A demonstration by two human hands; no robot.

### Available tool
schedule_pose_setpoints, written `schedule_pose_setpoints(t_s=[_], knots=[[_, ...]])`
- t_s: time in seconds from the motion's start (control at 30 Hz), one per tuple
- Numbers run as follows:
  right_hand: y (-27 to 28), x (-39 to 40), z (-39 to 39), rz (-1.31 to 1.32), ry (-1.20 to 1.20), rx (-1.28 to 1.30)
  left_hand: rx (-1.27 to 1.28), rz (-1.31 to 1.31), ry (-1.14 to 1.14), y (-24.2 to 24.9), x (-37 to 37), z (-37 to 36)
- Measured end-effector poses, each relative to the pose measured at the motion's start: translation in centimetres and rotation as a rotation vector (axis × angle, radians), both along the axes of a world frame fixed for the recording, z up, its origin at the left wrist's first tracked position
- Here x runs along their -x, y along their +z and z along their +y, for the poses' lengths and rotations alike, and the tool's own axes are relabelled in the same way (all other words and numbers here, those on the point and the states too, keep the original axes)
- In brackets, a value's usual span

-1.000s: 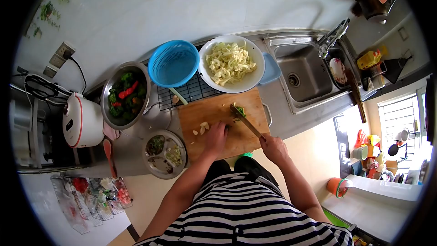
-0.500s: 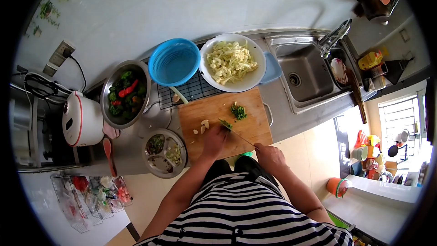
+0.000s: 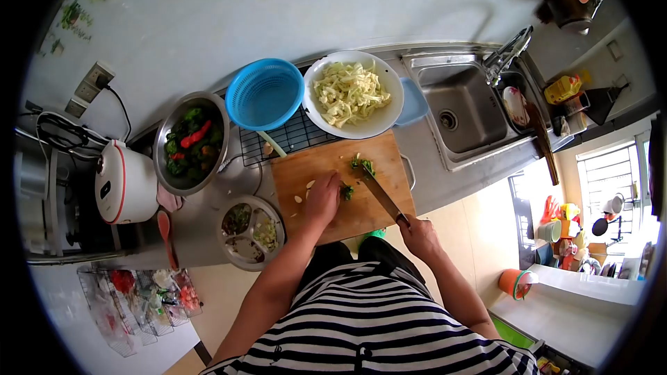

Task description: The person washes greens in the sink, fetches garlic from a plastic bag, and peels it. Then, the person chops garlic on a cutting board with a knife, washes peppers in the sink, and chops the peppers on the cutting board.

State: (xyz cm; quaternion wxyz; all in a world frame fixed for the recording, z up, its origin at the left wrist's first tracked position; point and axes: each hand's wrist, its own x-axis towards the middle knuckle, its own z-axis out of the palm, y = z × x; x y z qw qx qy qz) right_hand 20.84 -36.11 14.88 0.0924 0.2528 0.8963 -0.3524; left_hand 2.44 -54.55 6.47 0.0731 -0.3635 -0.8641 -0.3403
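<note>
On the wooden cutting board [image 3: 306, 163], chopped greens [image 3: 362, 162] lie near the back right, with a smaller green bunch [image 3: 347, 191] in front. My right hand [image 3: 420, 235] is wrapped round the handle of a knife [image 3: 381, 196]; its blade crosses the board's right half and its tip touches the chopped greens. Just left of the small bunch is my left hand [image 3: 325, 198], closed, its fingertips mostly hidden; whether it holds anything cannot be made out. Garlic cloves [image 3: 298, 199] lie beside it, partly covered by the hand.
Behind the board stand a white bowl of cut vegetables [image 3: 354, 95] and a blue basket [image 3: 265, 94]. To the left are a metal bowl [image 3: 192, 144], a divided plate [image 3: 251, 232], a rice cooker [image 3: 126, 182] and a red spoon [image 3: 166, 235]. A sink [image 3: 464, 107] is at right.
The knife blade has moved up and right onto the chopped greens, away from the small bunch. My left hand has shifted slightly left and back, uncovering that bunch.
</note>
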Motion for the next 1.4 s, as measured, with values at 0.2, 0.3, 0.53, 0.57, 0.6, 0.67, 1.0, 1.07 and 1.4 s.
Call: schedule_pose_setpoints(t_s=[0.2,0.3,0.53,0.57,0.6,0.67,1.0,1.07,1.4], knots=[[-0.7,0.2,-0.8,0.105,-0.005,-0.055,0.159,-0.233,-0.038,0.0,-0.8,-0.6],[-0.1,0.6,-1.3,0.034,0.025,-0.055,0.137,-0.584,0.061,1.6,-2.4,-1.2],[1.2,1.7,-2.3,-0.163,0.174,-0.138,-0.05,-0.224,0.006,0.5,-3.0,-1.9],[1.4,2.0,-2.5,-0.28,0.209,-0.181,-0.032,-0.164,-0.028,0.5,-2.8,-1.9],[0.8,2.4,-2.7,-0.282,0.213,-0.182,-0.013,-0.104,-0.063,0.5,-2.7,-1.9],[-1.4,3.0,-2.8,-0.177,0.206,-0.183,0.051,-0.076,-0.069,-0.6,-2.8,-2.3],[0.9,1.2,-1.1,-0.117,0.287,-0.164,-0.038,-0.069,-0.025,-0.4,-3.7,-3.5],[0.0,1.1,-1.6,-0.174,0.289,-0.167,0.005,-0.06,-0.051,-0.8,-3.6,-3.6],[1.1,0.6,-1.4,-0.172,0.292,-0.112,-0.019,-0.081,-0.013,-1.0,-4.4,-4.3]])
